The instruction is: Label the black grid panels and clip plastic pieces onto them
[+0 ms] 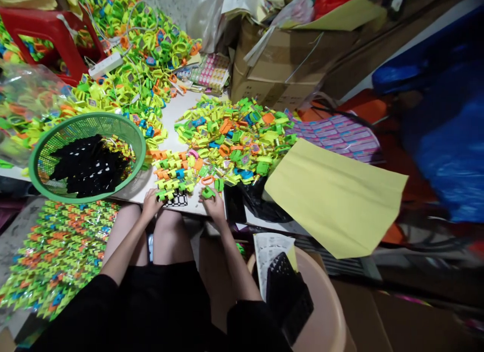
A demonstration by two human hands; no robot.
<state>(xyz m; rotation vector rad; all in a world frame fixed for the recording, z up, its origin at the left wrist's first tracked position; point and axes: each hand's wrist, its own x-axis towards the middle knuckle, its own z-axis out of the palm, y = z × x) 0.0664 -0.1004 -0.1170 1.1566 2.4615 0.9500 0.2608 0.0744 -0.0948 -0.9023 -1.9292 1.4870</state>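
My left hand [151, 203] rests at the near edge of the white board [172, 125], fingers closed on the end of a black grid strip [177, 199] that carries green plastic pieces. My right hand [213, 203] pinches a small green plastic piece [207, 192] just right of that strip. Rows of orange, green and yellow pieces [174, 171] sit lined up directly beyond both hands. A loose pile of mixed coloured pieces [236, 137] lies farther back on the board.
A green mesh basket [130, 127] holding black grid strips stands at the left. Finished colourful strips [56, 251] lie on the floor at left. A yellow paper sheet [336, 195], a cardboard box [283, 64], a red stool [49, 32] and a tan tub [325, 311] surround the board.
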